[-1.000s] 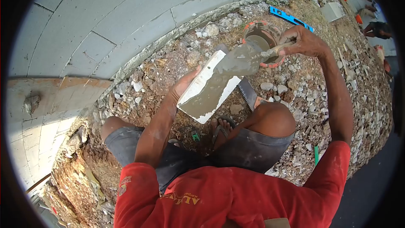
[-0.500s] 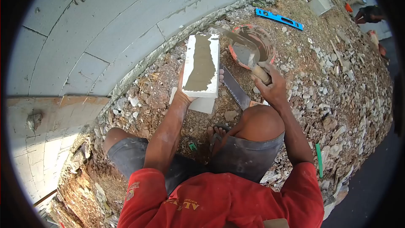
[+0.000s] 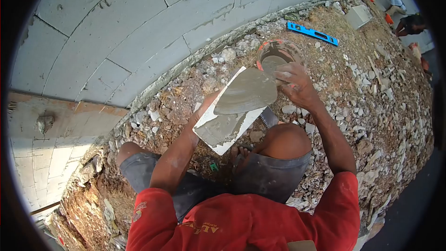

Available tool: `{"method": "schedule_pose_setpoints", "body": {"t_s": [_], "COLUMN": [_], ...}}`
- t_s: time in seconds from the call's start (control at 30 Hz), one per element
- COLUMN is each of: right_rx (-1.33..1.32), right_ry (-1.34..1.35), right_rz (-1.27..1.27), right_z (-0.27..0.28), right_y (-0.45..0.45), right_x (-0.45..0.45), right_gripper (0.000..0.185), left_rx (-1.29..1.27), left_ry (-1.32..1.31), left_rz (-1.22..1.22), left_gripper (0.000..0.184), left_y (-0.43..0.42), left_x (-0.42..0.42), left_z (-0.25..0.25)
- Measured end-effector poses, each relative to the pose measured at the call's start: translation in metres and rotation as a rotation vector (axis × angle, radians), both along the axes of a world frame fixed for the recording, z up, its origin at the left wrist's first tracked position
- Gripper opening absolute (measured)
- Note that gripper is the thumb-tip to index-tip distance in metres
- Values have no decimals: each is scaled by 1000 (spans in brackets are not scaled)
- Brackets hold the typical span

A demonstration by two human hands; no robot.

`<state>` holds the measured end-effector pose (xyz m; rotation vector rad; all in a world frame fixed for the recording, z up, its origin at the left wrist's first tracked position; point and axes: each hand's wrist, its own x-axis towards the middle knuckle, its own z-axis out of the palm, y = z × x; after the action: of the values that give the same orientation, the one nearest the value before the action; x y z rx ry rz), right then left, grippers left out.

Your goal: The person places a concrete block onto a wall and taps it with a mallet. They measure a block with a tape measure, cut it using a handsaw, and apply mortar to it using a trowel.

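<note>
My left hand [image 3: 206, 104] is closed around the far left edge of a white block [image 3: 223, 148], which is tilted over my knees. Grey mortar [image 3: 218, 130] covers much of the block's upper face. Across that face lies the broad, mortar-smeared blade of a trowel [image 3: 246, 92]. My right hand [image 3: 296, 82] grips the trowel's handle, mostly hidden by the fingers. Just beyond it stands a bucket [image 3: 278, 60] with a reddish rim and grey mortar inside. Part of a handsaw blade [image 3: 269, 117] shows beneath the block.
A blue spirit level [image 3: 312, 33] lies past the bucket on rubble-strewn ground [image 3: 362, 111]. A grey block wall [image 3: 139, 32] curves along the left. Farther off are a pale block [image 3: 358, 16] and other people [image 3: 411, 24] at the upper right.
The trowel has come from over the bucket onto the block's face, pressing into the mortar. The block has turned clockwise and tilted, and my right hand has moved slightly up.
</note>
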<state>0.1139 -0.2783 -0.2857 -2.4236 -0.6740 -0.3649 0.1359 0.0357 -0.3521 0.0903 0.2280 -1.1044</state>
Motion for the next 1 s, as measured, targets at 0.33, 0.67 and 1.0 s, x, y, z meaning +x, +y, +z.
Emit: {"method": "schedule_pose_setpoints", "body": {"t_s": [0.33,0.67,1.0], "right_rx": [-222,106,439], "right_ry": [-274,93,504], "right_rz": [-28,-691,-483], "right_z": [11,-54,-10], "right_y": [-34,-117,-10], "right_x": [22,-16,-60], "right_gripper": [37,45,42], "left_rx": [210,440,829], "left_ry": [-135,-395,-542], "left_rz": [27,214,188], "left_gripper": [49,68,74], "left_y": [5,19,-12], "left_x": [-15,20,26], "left_z": [3,-28,-60]}}
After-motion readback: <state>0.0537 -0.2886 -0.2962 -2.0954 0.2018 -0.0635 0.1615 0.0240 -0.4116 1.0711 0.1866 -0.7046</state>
